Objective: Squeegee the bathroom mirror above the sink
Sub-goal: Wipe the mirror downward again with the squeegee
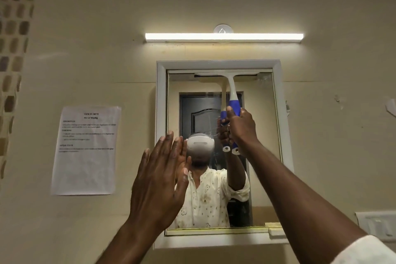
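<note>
Two bare arms reach up toward a wall mirror (262,156); at far left a printed sheet (85,150) is taped to the wall; the left hand (159,180) is raised flat, fingers straight, holding nothing; the right hand (241,128) grips the blue handle of a squeegee (232,94), its blade against the mirror's top edge, under a lit tube light (224,36).
</note>
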Motion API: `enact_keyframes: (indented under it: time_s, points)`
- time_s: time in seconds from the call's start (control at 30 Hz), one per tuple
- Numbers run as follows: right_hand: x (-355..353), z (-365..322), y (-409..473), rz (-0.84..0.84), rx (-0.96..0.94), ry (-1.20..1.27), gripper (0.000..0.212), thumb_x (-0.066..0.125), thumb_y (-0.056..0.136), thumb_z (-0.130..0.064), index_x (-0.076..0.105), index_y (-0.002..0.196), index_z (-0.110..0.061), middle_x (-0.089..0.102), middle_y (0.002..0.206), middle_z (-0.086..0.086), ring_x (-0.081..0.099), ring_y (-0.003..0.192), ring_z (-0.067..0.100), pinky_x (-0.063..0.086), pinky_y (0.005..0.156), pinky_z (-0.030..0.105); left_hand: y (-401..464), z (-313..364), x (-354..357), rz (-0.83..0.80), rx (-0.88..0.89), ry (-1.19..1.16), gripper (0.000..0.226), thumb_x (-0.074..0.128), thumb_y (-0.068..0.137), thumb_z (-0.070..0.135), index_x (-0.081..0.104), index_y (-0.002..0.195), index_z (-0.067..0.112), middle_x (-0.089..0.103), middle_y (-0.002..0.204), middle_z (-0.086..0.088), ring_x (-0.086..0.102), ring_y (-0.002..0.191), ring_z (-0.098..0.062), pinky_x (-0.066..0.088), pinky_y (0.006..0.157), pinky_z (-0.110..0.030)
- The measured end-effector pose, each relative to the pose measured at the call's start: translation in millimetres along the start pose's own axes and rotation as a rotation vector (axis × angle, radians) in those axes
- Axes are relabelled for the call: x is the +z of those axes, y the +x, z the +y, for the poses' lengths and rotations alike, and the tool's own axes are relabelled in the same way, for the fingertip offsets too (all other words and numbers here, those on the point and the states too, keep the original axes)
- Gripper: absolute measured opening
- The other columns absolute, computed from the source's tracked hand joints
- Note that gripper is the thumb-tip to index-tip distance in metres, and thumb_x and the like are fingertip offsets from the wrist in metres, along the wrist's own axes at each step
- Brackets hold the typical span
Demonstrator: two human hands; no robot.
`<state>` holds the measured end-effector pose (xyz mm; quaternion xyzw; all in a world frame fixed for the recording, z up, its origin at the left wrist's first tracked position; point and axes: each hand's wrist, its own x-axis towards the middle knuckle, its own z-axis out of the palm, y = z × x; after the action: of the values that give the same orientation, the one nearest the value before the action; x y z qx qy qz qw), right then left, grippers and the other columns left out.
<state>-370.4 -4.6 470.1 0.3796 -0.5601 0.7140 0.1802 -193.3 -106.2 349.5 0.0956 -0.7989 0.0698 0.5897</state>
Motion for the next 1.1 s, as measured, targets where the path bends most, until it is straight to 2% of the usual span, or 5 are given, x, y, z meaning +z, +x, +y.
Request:
enact_keyframes:
  time_s: [0.13,0.27,0.5,0.67,1.1]
  points:
    - [3,3,4,0.021,-0.029,-0.064,0.035,0.044,0.097,-0.040,0.049,0.110,-0.007,0.059,0.094,0.015,0.058,0.072,0.018,0.048,0.065,0.026,1,6,5,-0.001,0.019,-0.010,0.076,0.044,0.092,0.036,-0.005,0.150,0.037,0.005,0.159,0.008,0.005,0.147,-0.010,0.012,0.118,-0.045]
    - [3,4,6,0.008,-0.026,-0.077,0.039,0.041,0.097,-0.042,0.049,0.111,-0.006,0.063,0.097,0.021,0.060,0.074,0.025,0.054,0.075,0.039,1,9,13,0.013,0.033,-0.004,0.079,0.044,0.091,0.038,-0.010,0.148,0.042,0.001,0.157,0.012,-0.003,0.146,-0.004,0.004,0.121,-0.039]
    - [3,10,11,0.022,-0.028,-0.085,0.038,0.042,0.097,-0.043,0.049,0.112,-0.008,0.059,0.091,0.012,0.056,0.069,0.016,0.045,0.061,0.022,0,11,25,-0.014,0.028,-0.008,0.075,0.043,0.091,0.038,-0.003,0.150,0.038,0.000,0.159,0.012,-0.001,0.146,-0.005,0.003,0.120,-0.038]
    - [2,17,5,0.003,0.005,-0.024,0.036,0.044,0.096,-0.042,0.049,0.111,-0.009,0.059,0.089,0.013,0.059,0.071,0.021,0.052,0.070,0.034,1,12,31,-0.033,0.033,-0.004,0.070,0.041,0.092,0.036,0.004,0.152,0.031,-0.002,0.160,0.012,0.000,0.146,-0.006,-0.006,0.119,-0.028]
    - [6,54,-27,0.043,0.022,-0.116,0.023,0.044,0.096,-0.042,0.043,0.102,-0.019,0.050,0.080,-0.006,0.054,0.065,0.006,0.035,0.052,0.012,-7,21,41,-0.063,0.021,-0.037,0.063,0.030,0.094,0.041,0.009,0.151,0.027,0.002,0.159,0.008,0.004,0.147,-0.009,0.006,0.119,-0.040]
